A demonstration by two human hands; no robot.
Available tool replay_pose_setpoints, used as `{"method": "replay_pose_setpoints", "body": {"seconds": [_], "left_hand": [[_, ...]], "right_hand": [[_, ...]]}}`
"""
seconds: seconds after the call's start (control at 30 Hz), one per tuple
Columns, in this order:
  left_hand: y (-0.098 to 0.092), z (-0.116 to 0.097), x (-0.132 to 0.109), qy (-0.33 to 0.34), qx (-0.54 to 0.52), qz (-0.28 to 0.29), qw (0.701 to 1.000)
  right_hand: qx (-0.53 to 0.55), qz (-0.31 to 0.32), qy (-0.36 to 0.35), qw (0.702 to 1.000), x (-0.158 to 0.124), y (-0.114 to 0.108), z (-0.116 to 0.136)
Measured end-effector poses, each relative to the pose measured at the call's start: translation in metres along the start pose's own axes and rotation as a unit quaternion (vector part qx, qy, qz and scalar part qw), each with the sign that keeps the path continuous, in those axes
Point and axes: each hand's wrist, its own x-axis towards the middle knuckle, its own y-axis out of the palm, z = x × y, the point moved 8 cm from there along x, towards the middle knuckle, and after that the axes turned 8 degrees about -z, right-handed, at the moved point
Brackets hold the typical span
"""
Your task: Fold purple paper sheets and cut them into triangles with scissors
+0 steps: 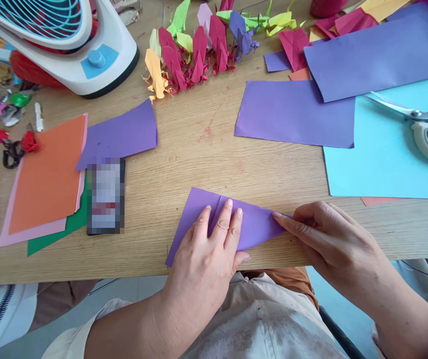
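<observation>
A folded purple paper point(258, 224) lies at the near edge of the wooden table point(199, 149). My left hand point(206, 254) rests flat on it, fingers stretched out and pressing the fold down. My right hand point(329, 239) is at the paper's right tip, with the index finger stretched along the crease and the other fingers curled over the edge.
Purple sheets point(296, 114), a light blue sheet point(381, 159) with scissors point(423, 129) lie at the right. Several folded paper figures point(199, 55) sit at the back. Orange, pink and green sheets point(45, 184), a phone point(105, 197) and a white fan point(68, 45) are at left.
</observation>
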Motion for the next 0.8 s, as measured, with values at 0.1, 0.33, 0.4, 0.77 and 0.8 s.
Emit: {"method": "replay_pose_setpoints", "body": {"seconds": [0.1,0.33,0.4,0.77,0.8], "left_hand": [[-0.0004,-0.0004,0.0000,0.001,0.005,0.003,1.000],[0.0012,-0.0008,0.0009,-0.001,0.012,0.010,1.000],[0.0012,-0.0009,0.0012,-0.003,0.013,0.011,1.000],[-0.0012,0.0027,0.0050,-0.017,-0.009,0.021,1.000],[-0.0023,0.0030,0.0058,-0.019,-0.012,0.020,1.000]], "right_hand": [[0.001,-0.002,-0.004,1.000,-0.0001,-0.0009,0.0007],[0.010,-0.006,0.007,1.000,0.0010,-0.0023,-0.0007],[0.010,-0.007,0.007,1.000,0.0009,-0.0021,-0.0012],[-0.003,0.026,0.005,1.000,-0.0017,0.0008,0.0037],[-0.008,0.024,-0.001,1.000,-0.0017,0.0005,0.0054]]}}
